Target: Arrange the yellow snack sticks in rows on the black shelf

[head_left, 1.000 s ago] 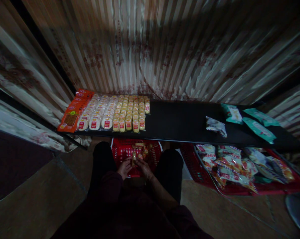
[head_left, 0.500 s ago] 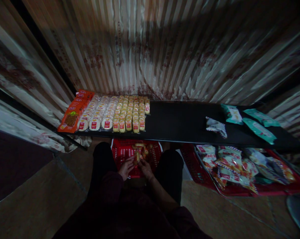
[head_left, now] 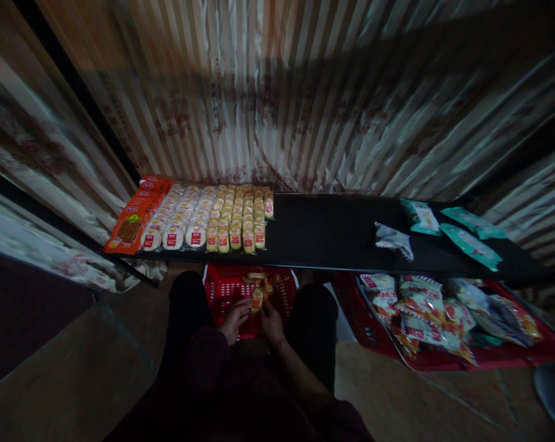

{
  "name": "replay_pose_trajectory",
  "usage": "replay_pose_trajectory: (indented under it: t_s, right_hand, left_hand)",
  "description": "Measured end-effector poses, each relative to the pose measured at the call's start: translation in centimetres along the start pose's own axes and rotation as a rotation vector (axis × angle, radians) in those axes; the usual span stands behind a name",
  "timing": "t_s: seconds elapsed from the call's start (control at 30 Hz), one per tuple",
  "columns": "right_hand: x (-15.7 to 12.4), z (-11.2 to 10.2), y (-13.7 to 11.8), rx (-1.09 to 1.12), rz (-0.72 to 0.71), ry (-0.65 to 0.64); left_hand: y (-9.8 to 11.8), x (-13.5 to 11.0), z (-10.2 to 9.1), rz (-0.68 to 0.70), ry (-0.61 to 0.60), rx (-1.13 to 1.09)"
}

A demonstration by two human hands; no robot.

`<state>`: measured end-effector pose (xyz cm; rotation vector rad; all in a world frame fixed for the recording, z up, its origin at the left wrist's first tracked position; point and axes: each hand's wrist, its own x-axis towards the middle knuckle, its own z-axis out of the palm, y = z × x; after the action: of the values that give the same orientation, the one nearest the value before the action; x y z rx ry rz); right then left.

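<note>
My left hand (head_left: 234, 319) and my right hand (head_left: 271, 317) meet over a red plastic basket (head_left: 222, 287) between my knees. Together they pinch one small yellow wrapped snack packet (head_left: 256, 300), held upright. More yellow packets (head_left: 258, 280) lie in the basket just beyond it. Above the basket runs a black shelf (head_left: 333, 236). On its left end stand neat rows of yellow snack packets (head_left: 238, 220), round white packets (head_left: 180, 215) and orange flat packs (head_left: 134, 215).
On the shelf's right part lie a silver packet (head_left: 392, 239) and green packets (head_left: 466, 236). A second red basket (head_left: 530, 353) at the lower right is heaped with mixed snack bags. Striped curtain fabric hangs behind the shelf. Bare floor lies to my left.
Both hands have lifted the yellow packet a little higher over the basket. The view has tipped slightly, so the shelf sits lower in the picture.
</note>
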<state>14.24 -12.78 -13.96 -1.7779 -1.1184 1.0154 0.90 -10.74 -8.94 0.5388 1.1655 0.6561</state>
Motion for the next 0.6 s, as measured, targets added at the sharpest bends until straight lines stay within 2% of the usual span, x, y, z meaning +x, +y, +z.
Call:
replay_pose_trajectory:
  t_s: [0.1,0.3,0.6]
  right_hand:
    - [-0.3,-0.7,-0.7,-0.035,0.026,0.009]
    - [-0.7,-1.8,-1.5,-0.014,-0.020,0.040]
    - [-0.5,-2.8,-1.8,-0.108,-0.121,0.217]
  left_hand:
    - [0.1,-0.1,0.5,0.025,-0.010,0.008]
    - [0.6,-0.5,1.4,0.067,-0.034,0.013]
    - [2.3,-1.5,3.1,0.141,-0.060,0.006]
